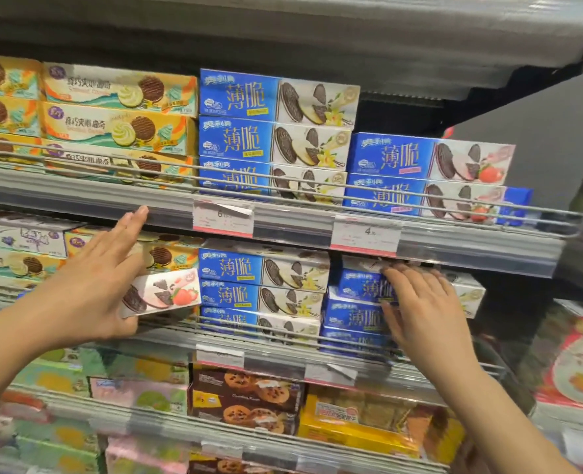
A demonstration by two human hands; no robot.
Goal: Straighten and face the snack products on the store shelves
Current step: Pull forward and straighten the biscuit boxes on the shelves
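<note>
Head view: left hand (88,289) grips a pink strawberry cookie box (161,292) at the middle shelf's front rail, hiding its label; right hand (423,302), fingers straight, presses stacked blue "薄脆" boxes (355,302).

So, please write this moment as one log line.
left hand: holds strawberry box, middle shelf | right hand: fingers flat on blue box stack | facing not finished

Left hand (91,289) holds strawberry box (161,293); right hand (423,309) presses blue boxes (355,302).
</note>
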